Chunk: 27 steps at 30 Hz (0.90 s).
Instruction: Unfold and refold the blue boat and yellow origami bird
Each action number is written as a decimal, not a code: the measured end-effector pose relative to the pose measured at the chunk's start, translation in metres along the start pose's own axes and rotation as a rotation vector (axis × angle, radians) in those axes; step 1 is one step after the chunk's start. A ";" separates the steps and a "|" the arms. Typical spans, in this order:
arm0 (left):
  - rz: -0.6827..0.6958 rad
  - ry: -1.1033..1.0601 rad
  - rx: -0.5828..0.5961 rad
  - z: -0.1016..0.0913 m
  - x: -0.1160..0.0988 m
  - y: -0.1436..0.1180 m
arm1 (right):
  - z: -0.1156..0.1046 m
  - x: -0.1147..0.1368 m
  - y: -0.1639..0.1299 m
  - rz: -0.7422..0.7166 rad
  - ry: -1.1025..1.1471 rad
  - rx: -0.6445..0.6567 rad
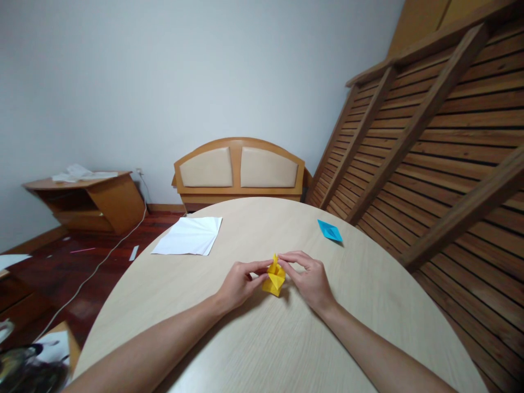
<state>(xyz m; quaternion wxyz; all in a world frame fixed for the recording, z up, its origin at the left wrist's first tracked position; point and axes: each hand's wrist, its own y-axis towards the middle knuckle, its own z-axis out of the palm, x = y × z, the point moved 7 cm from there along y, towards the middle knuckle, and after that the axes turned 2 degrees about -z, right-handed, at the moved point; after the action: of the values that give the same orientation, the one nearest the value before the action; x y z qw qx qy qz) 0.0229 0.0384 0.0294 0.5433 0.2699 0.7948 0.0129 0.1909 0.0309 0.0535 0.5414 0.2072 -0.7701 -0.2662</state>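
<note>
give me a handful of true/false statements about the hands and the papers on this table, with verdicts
1. Both hands pinch the yellow folded paper. True: the left hand and the right hand meet on it with their fingertips.
2. The blue folded paper is in the right hand's grip. False: it lies alone on the round table, beyond the right hand.
3. The white sheets lie on the table to the left of the hands. True.
4. The yellow folded paper lies flat and unfolded. False: it is folded into a small shape with a point sticking up.
5. The white sheets rest on top of the blue folded paper. False: they lie well apart, on opposite sides.
</note>
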 end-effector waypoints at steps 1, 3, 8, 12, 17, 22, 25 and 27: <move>0.006 0.001 -0.003 0.000 0.000 0.000 | 0.000 -0.001 0.000 0.008 0.008 -0.008; 0.017 0.008 -0.008 0.000 -0.001 0.000 | 0.000 -0.002 -0.001 0.034 0.021 -0.030; 0.021 0.020 -0.014 0.000 0.000 0.000 | 0.003 -0.003 -0.003 0.064 0.041 -0.032; 0.030 0.040 -0.009 0.001 0.001 0.000 | 0.004 0.000 -0.004 0.024 0.022 -0.033; 0.033 0.058 -0.005 0.000 0.003 0.001 | 0.003 0.009 -0.004 -0.140 -0.058 -0.016; 0.024 0.078 0.001 0.001 0.002 0.002 | 0.004 0.013 -0.006 -0.261 -0.147 0.025; 0.040 0.092 0.000 0.001 0.000 0.001 | 0.007 0.015 -0.007 -0.292 -0.182 0.062; 0.064 0.099 -0.009 0.000 -0.001 0.001 | 0.008 0.018 -0.007 -0.306 -0.208 0.088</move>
<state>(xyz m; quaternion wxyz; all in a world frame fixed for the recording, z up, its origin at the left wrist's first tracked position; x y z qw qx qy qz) 0.0236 0.0386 0.0300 0.5039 0.2920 0.8116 0.0472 0.1777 0.0161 0.0595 0.4024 0.3168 -0.7923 -0.3316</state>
